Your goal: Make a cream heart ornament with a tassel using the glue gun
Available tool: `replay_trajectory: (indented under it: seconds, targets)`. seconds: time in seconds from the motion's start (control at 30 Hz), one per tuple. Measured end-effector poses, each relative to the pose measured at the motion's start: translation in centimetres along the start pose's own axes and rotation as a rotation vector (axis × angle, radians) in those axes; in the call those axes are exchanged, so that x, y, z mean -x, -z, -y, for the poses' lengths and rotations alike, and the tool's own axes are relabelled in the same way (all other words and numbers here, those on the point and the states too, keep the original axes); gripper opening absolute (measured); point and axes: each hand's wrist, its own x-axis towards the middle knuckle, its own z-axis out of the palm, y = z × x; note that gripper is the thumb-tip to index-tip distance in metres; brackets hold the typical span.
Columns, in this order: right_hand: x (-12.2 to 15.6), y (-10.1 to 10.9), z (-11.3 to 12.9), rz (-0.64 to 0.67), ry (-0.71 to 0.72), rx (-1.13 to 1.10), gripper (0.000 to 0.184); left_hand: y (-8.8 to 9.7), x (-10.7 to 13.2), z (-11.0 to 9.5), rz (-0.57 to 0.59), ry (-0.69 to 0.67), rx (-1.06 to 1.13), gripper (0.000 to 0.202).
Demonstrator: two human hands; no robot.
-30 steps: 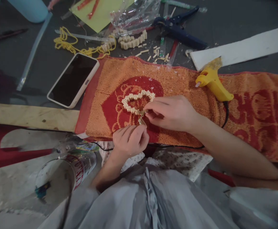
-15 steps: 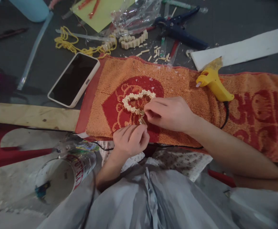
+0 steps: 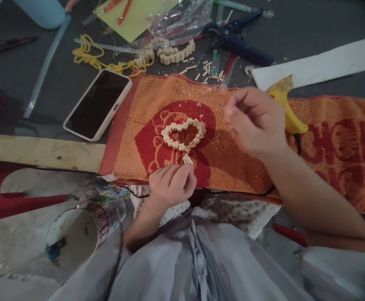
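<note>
A heart-shaped ring of small pale wooden pieces (image 3: pixel 184 134) lies on the red patch of an orange towel (image 3: pixel 232 159). My left hand (image 3: pixel 172 184) rests at the towel's near edge, fingers curled, pinching a few small wooden pieces (image 3: pixel 187 159) just below the heart. My right hand (image 3: pixel 256 121) hovers above the towel to the right of the heart, fingers loosely curled, with nothing seen in them. It partly hides a yellow glue gun (image 3: pixel 285 110).
A phone (image 3: pixel 98 104) lies left of the towel, above a wooden plank (image 3: pixel 41 154). Farther back are yellow cord (image 3: pixel 100 60), loose wooden bits (image 3: pixel 176 52), blue pliers (image 3: pixel 235 37), plastic wrap and a white strip (image 3: pixel 314 65). A clear jar (image 3: pixel 82 230) lies near my lap.
My right hand has lifted off the heart's lower right edge and moved up and right, over the glue gun. The left hand has stayed put.
</note>
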Motion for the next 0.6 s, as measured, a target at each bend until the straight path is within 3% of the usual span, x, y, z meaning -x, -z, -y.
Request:
replay_trajectory:
  seconds: [0.07,0.1,0.2,0.27,0.47,0.6]
  targets:
    - [-0.3,0.8,0.0,0.005,-0.008,-0.038,0.013,0.0,-0.1,0.0,0.001,0.002,0.002,0.014]
    - [-0.4,1.3,0.0,0.072,-0.004,-0.043,0.013,0.0,-0.1,0.0,0.003,0.004,0.001,0.013]
    - [-0.5,2.5,0.2,0.436,0.024,-0.024,0.010,0.1,-0.2,-0.1,0.011,0.010,0.000,0.012]
    - [-0.5,3.2,0.3,0.566,0.051,0.035,0.010,0.2,-0.2,-0.1,0.020,0.010,0.001,0.012]
    - [-0.9,4.5,-0.1,0.452,0.059,0.203,0.014,0.1,0.2,0.0,0.020,0.011,-0.004,0.013]
    - [-1.3,4.5,-1.0,0.380,0.041,0.428,0.018,0.1,0.1,0.0,0.016,0.005,-0.015,0.013]
